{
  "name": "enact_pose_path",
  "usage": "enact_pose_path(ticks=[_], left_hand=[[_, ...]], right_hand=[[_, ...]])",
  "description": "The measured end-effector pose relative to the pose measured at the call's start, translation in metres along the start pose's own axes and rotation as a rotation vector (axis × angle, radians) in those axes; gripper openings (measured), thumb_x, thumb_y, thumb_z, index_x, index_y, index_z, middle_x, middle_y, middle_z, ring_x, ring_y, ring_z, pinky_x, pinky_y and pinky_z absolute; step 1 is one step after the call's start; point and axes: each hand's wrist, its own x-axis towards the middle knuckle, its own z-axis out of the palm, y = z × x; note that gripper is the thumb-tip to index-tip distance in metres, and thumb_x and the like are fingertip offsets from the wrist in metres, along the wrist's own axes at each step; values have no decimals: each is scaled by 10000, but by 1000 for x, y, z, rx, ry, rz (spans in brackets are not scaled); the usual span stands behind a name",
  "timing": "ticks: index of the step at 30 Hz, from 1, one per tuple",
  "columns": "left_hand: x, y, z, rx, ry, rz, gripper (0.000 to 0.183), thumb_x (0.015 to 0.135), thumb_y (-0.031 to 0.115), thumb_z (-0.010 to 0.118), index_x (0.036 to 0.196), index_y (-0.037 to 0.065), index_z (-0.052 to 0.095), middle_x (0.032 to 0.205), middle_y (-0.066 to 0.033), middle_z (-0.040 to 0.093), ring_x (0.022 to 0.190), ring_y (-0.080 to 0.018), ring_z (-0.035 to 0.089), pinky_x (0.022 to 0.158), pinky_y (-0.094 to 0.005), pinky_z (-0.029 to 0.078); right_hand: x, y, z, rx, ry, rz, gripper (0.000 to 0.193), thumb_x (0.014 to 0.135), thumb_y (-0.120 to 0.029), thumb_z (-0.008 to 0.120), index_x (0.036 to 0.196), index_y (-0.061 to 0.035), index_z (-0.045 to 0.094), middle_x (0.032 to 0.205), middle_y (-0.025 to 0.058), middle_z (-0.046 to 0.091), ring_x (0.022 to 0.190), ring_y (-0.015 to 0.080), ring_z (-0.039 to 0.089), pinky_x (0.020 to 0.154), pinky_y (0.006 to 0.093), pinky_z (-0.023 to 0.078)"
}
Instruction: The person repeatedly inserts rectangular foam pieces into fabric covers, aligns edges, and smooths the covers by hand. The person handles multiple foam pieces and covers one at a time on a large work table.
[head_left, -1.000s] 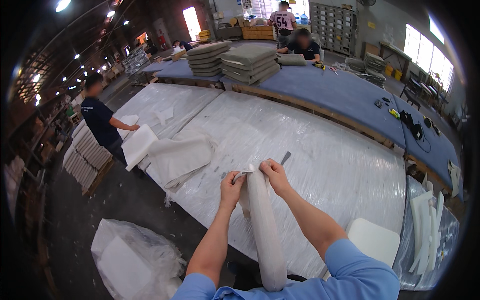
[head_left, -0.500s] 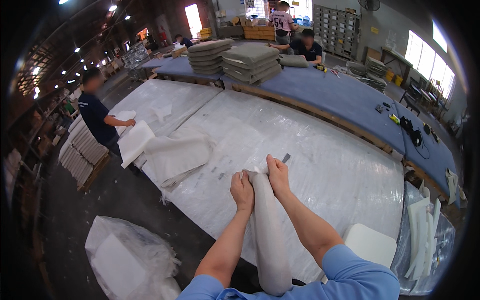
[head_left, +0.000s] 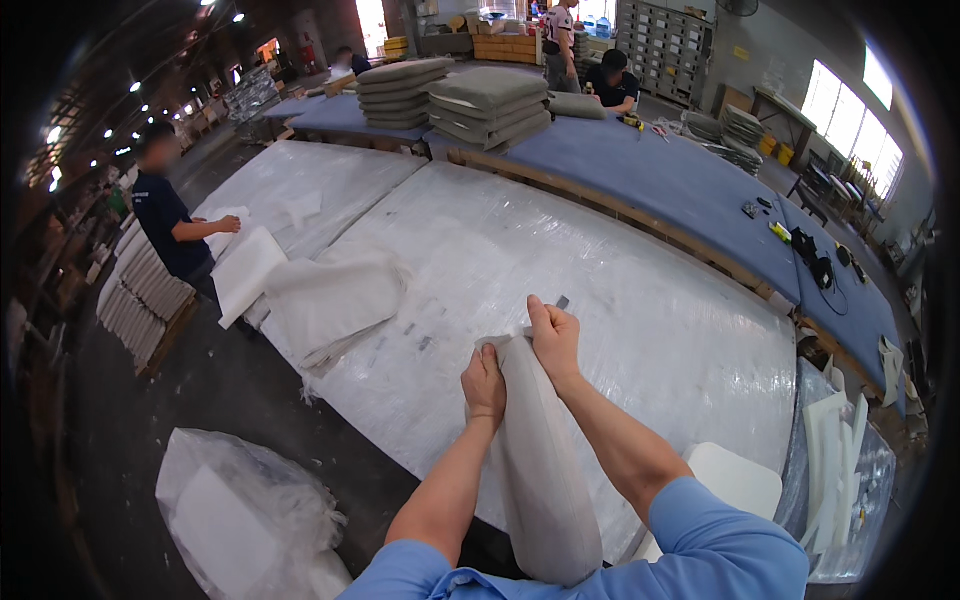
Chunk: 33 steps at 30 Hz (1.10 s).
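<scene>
A light grey cushion (head_left: 545, 470) in a fabric cover stands on its edge against my body, its far end over the plastic-wrapped table (head_left: 620, 350). My left hand (head_left: 484, 385) is closed on the left side of the cover at the far end. Across from it, my right hand (head_left: 555, 340) grips the cover's other edge in a fist, the thumb on top. Fabric stretches between the two hands. Behind my right forearm lies a white foam pad (head_left: 738, 478). Flat white fabric covers (head_left: 340, 300) lie in a pile on the table's left side.
A co-worker (head_left: 170, 205) stands at the left by another white pad (head_left: 250, 270). Beyond the table runs a blue-topped bench (head_left: 650, 165) with stacked grey cushions (head_left: 490, 105). A clear bag with white foam (head_left: 240, 520) sits at lower left, foam strips (head_left: 832, 470) at right.
My right hand has moved slightly up and tilted, pulling the cover. The cushion's broad side shows more. The whole view has shifted a little, and the co-worker at left has moved an arm.
</scene>
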Motion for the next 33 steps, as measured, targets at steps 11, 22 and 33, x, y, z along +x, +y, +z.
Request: enact_pose_path(ticks=[11, 22, 33], left_hand=[[8, 15, -30, -330, -185, 84, 401, 1092, 382, 584, 1020, -2, 678, 931, -94, 682, 865, -193, 625, 773, -367, 498], [8, 30, -12, -321, -271, -176, 609, 1118, 501, 472, 956, -40, 698, 849, -115, 678, 813, -193, 589, 777, -381, 478], [13, 21, 11, -344, -225, -138, 645, 1117, 487, 460, 956, -85, 712, 826, -192, 700, 793, -258, 621, 771, -431, 483]], right_hand=[[17, -2, -1, 30, -231, 130, 556, 1049, -419, 679, 640, -119, 452, 649, -92, 384, 624, 48, 311, 531, 303, 262], [35, -14, 15, -279, -282, 40, 642, 900, -408, 827, 544, -61, 421, 519, 14, 392, 535, 101, 341, 487, 352, 324], [61, -25, 17, -740, -549, 206, 470, 841, -389, 834, 720, 48, 708, 701, 192, 695, 655, 297, 677, 672, 436, 540]])
